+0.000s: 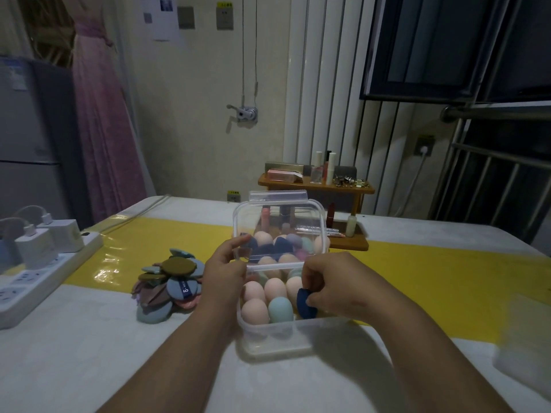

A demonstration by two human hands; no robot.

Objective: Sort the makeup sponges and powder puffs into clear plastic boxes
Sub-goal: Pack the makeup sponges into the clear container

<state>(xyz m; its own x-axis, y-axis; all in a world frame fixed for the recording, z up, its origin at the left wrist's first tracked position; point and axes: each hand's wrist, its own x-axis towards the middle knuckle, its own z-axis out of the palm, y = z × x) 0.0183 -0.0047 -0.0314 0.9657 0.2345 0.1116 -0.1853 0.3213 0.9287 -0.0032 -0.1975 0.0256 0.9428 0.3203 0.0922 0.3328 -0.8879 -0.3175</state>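
We note a clear plastic box (268, 338) standing on the white worktop (119, 353), near its middle, partly over a yellow strip (432, 278); its clear lid (277, 222) is raised nearly upright above the far half. The left hand (225, 268) grips the lid at its lower left corner, fingers curled round the edge. The right hand (331, 283) pinches a dark blue sponge (305, 304) between thumb and fingers at the right wall of the box, the sponge inside the rim. In the near half we count pink egg-shaped sponges (253, 311) and one light blue sponge (280, 308), set in rows and touching; further sponges show through the lid, their exact position unclear. A pile of round powder puffs (168, 286) lies on the worktop just left of the box; a power strip (35, 281) with chargers sits at the left edge; a wooden rack (316, 187) of cosmetics stands behind.
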